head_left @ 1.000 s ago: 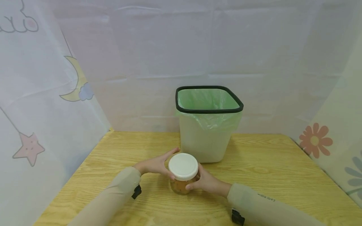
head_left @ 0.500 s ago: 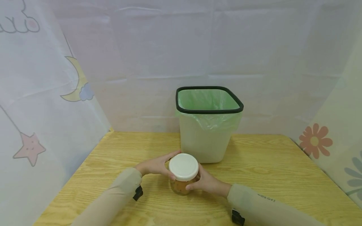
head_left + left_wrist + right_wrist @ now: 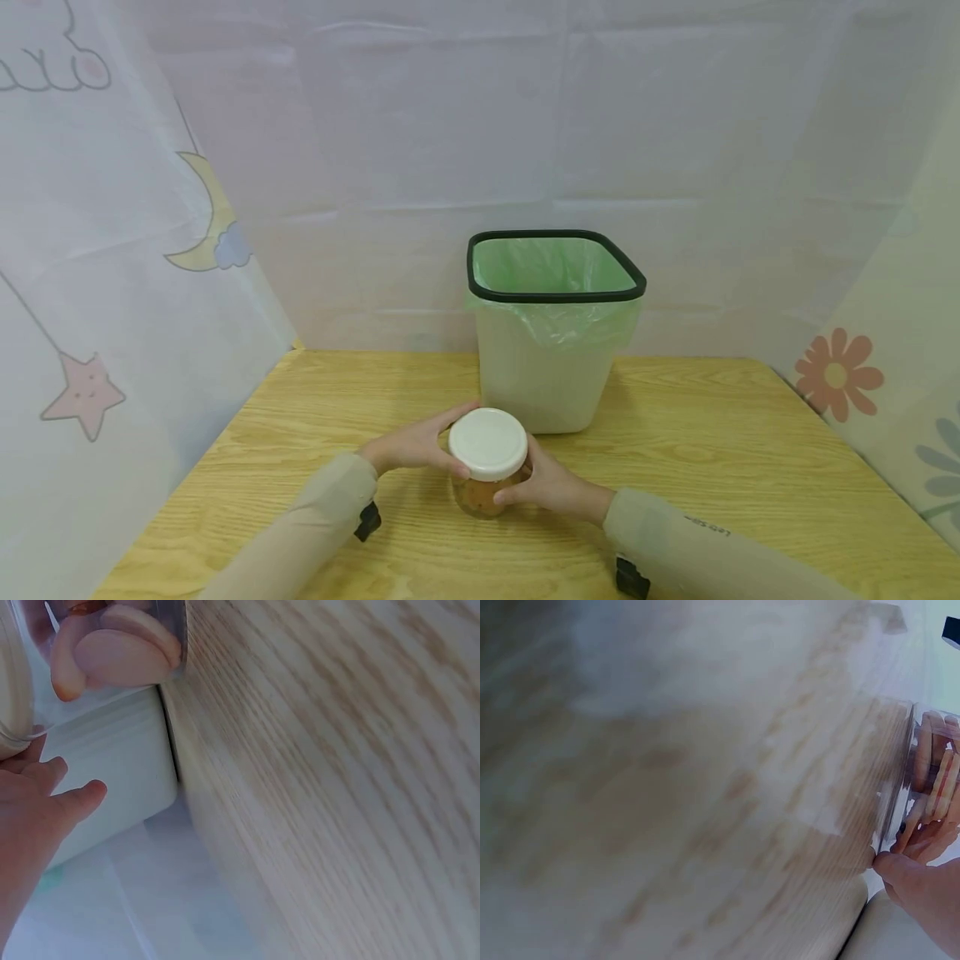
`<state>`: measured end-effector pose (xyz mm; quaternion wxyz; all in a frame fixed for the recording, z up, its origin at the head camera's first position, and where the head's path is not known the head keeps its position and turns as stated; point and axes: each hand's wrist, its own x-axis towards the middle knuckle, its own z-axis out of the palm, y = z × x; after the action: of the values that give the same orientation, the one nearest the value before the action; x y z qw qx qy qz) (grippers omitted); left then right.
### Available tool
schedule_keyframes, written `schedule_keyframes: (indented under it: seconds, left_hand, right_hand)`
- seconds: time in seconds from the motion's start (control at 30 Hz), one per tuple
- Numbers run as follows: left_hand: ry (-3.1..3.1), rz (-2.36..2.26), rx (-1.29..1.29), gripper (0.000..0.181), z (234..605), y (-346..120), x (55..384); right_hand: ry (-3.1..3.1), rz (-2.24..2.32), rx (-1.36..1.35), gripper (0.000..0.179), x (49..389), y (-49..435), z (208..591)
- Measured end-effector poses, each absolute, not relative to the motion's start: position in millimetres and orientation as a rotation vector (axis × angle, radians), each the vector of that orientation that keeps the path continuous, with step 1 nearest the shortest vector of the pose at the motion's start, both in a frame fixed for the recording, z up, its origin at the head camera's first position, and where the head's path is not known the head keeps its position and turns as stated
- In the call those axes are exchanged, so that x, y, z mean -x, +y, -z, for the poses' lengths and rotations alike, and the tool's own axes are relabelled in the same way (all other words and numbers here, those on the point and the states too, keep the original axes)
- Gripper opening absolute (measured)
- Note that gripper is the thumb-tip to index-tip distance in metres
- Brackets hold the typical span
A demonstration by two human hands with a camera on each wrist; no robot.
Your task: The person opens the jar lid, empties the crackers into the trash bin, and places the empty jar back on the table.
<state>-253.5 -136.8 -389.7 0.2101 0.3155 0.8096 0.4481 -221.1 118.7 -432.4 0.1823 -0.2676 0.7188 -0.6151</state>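
Note:
In the head view a clear jar (image 3: 477, 498) with a white lid (image 3: 488, 443) stands on the wooden table between both hands. My left hand (image 3: 408, 445) grips the lid from the left, thumb at its front edge and forefinger reaching behind. Lower on the opposite side, my right hand (image 3: 558, 487) holds the jar's body, thumb in front; its other fingers are mostly hidden behind. Through the clear wall, the left wrist view shows pale tan, rounded pieces (image 3: 120, 658), perhaps biscuits. In the right wrist view the right thumb (image 3: 900, 866) lies against the jar near its base.
Right behind the jar stands a white bin (image 3: 543, 367) with a black rim (image 3: 555, 297) and a green liner bag (image 3: 555, 262). Pale printed cloth (image 3: 375, 208) hangs around the back and sides of the wooden table (image 3: 712, 450).
The left hand's forefinger has dipped slightly and moved a little right around the lid. Jar and right hand look nearly unchanged; the view has shifted a little.

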Motion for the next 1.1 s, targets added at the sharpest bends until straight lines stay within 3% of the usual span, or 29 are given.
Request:
schedule_keyframes:
  seconds: [1.1]
  left_hand:
    - [2.343,-1.426,-0.751,0.107,395.0,-127.8,228.5]
  right_hand:
    - [2.013,1.740,0.755,0.105,220.2,119.1,431.8]
